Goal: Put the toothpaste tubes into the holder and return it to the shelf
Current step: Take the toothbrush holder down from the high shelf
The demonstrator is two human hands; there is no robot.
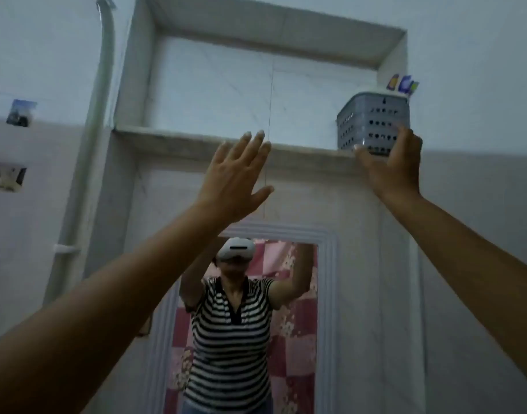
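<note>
Up high, right hand cups holder on shelf, upper right of frame, tubes inside. Left hand empty, fingers spread, frame centre.

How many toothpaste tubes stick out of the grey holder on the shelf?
3, all at the holder's right rear: yellow-purple tube, blue tube, green tube. More may be hidden inside.

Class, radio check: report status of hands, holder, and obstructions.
Right hand cupping holder on shelf. Left hand open, free. Toothpaste tubes inside. No obstructions.
</note>
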